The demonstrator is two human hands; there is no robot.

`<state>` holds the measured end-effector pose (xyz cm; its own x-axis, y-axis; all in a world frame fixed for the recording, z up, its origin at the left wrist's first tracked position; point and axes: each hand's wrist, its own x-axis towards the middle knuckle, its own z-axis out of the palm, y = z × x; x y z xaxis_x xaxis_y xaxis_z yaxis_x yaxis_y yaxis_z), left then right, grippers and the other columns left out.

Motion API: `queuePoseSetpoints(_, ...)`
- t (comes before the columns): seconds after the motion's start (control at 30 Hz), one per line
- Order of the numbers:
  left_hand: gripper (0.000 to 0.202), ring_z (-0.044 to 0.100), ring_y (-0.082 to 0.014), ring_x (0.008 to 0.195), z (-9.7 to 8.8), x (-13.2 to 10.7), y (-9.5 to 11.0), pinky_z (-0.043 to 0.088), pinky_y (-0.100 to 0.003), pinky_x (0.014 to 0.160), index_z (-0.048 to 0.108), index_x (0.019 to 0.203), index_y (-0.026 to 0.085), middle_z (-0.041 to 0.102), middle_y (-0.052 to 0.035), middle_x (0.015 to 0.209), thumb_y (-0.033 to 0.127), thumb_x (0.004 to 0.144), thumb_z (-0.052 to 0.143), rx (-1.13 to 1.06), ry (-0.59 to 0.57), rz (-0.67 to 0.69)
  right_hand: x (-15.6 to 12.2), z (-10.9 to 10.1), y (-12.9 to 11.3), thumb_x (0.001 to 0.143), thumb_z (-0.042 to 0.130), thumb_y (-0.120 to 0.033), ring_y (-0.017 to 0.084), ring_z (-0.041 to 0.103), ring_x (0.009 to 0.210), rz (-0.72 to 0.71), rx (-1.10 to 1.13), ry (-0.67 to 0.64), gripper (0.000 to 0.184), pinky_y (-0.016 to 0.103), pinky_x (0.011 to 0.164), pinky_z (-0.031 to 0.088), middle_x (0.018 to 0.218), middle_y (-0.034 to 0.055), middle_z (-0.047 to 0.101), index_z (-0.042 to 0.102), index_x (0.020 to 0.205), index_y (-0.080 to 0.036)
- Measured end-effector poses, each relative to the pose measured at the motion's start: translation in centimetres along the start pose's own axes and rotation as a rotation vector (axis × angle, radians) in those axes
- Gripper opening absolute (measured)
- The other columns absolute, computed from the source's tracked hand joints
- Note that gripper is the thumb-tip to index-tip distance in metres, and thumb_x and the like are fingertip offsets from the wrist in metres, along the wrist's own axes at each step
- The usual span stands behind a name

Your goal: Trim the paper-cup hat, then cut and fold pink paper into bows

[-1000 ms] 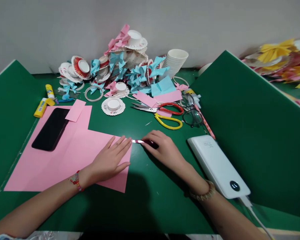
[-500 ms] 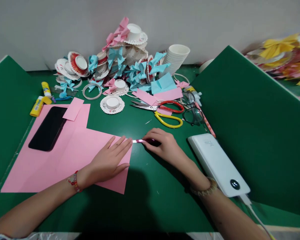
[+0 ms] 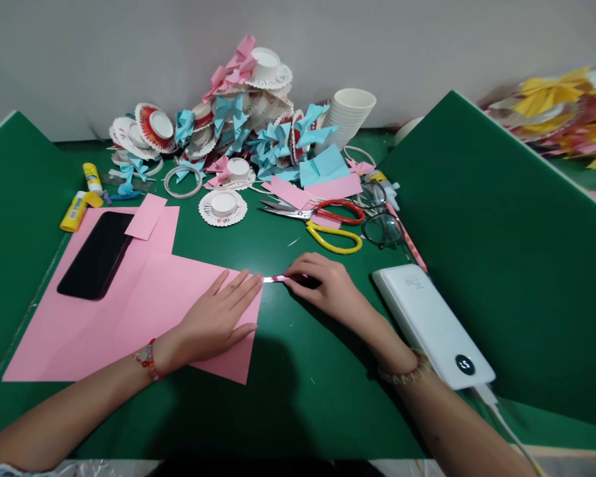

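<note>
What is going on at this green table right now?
A person presses the left hand flat on a large pink paper sheet. The right hand holds a slim, shiny-tipped tool at the sheet's top right corner. A phone rests on the sheet; scissors and a heap of paper-cup crafts lie beyond.

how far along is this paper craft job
Done: a pile of decorated cups with pink and blue bows sits at the back, and the pink sheet has a corner cut out. In hand: the left hand presses the sheet flat; the right hand pinches a thin piece at its edge. Left: most of the sheet is uncut, and plain cups wait stacked.
</note>
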<state>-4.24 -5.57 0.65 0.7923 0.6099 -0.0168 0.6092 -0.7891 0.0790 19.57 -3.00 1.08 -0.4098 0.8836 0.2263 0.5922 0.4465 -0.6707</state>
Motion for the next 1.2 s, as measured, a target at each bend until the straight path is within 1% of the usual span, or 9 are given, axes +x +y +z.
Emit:
queuePoseSetpoints(0.2, 0.059, 0.019, -0.0235, 0.140, 0.06, -0.10, 0.00, 0.008, -0.040, 0.114, 0.023, 0.143, 0.009, 0.031, -0.0107, 0.149, 0.044, 0.096, 0.025, 0.004, 0.010, -0.002, 0.24, 0.01, 0.05, 0.085, 0.058, -0.022, 0.016, 0.055, 0.077, -0.034, -0.011, 0.008, 0.010, 0.029, 0.069, 0.046, 0.081, 0.0059, 0.064, 0.066, 0.083, -0.016)
queuePoseSetpoints(0.4, 0.058, 0.021, -0.0241, 0.140, 0.11, -0.08, 0.00, 0.009, -0.041, 0.114, 0.024, 0.143, 0.009, 0.033, -0.0105, 0.148, 0.043, 0.096, 0.025, 0.013, 0.022, 0.005, 0.41, 0.13, 0.39, 0.087, 0.055, -0.024, 0.017, 0.055, 0.078, -0.087, -0.058, 0.017, 0.014, 0.033, 0.072, 0.046, 0.084, 0.0070, 0.064, 0.067, 0.086, -0.016)
queuePoseSetpoints(0.53, 0.057, 0.027, -0.0268, 0.137, -0.06, -0.07, 0.12, 0.013, -0.043, 0.113, 0.028, 0.142, 0.010, 0.035, -0.0102, 0.147, 0.041, 0.095, 0.028, 0.012, 0.027, -0.008, 0.46, 0.38, 0.67, 0.087, 0.055, -0.025, 0.018, 0.055, 0.079, -0.120, -0.107, 0.048, 0.015, 0.034, 0.071, 0.045, 0.085, 0.0078, 0.065, 0.067, 0.089, -0.016)
queuePoseSetpoints(0.67, 0.056, 0.032, -0.0278, 0.133, -0.09, -0.10, 0.15, 0.017, -0.044, 0.111, 0.029, 0.142, 0.010, 0.036, -0.0116, 0.146, 0.039, 0.095, 0.031, 0.009, 0.045, -0.009, 0.57, 0.56, 0.76, 0.088, 0.053, -0.025, 0.018, 0.055, 0.079, -0.143, -0.110, 0.068, 0.016, 0.034, 0.071, 0.046, 0.085, 0.0077, 0.065, 0.067, 0.089, -0.016)
queuePoseSetpoints(0.87, 0.056, 0.030, -0.0275, 0.133, 0.12, -0.16, 0.02, 0.019, -0.044, 0.111, 0.028, 0.142, 0.009, 0.037, -0.0115, 0.146, 0.039, 0.095, 0.031, 0.014, 0.057, 0.005, 0.64, 0.61, 0.77, 0.088, 0.053, -0.024, 0.018, 0.055, 0.080, -0.135, -0.105, 0.057, 0.016, 0.034, 0.072, 0.046, 0.086, 0.0076, 0.066, 0.067, 0.090, -0.016)
queuePoseSetpoints(1.07, 0.056, 0.032, -0.0274, 0.132, 0.02, -0.17, -0.01, 0.020, -0.044, 0.111, 0.028, 0.143, 0.010, 0.038, -0.0124, 0.144, 0.040, 0.095, 0.030, 0.010, 0.070, 0.008, 0.74, 0.47, 0.67, 0.087, 0.054, -0.024, 0.019, 0.056, 0.079, -0.120, -0.093, 0.044, 0.016, 0.034, 0.071, 0.046, 0.086, 0.0082, 0.066, 0.068, 0.089, -0.016)
queuePoseSetpoints(1.2, 0.057, 0.032, -0.0279, 0.132, -0.05, -0.23, 0.06, 0.019, -0.044, 0.111, 0.029, 0.142, 0.009, 0.038, -0.0126, 0.145, 0.041, 0.095, 0.030, 0.003, 0.065, 0.003, 0.81, 0.16, 0.73, 0.088, 0.053, -0.025, 0.019, 0.057, 0.079, -0.093, -0.109, 0.049, 0.017, 0.034, 0.071, 0.047, 0.085, 0.0083, 0.066, 0.068, 0.088, -0.017)
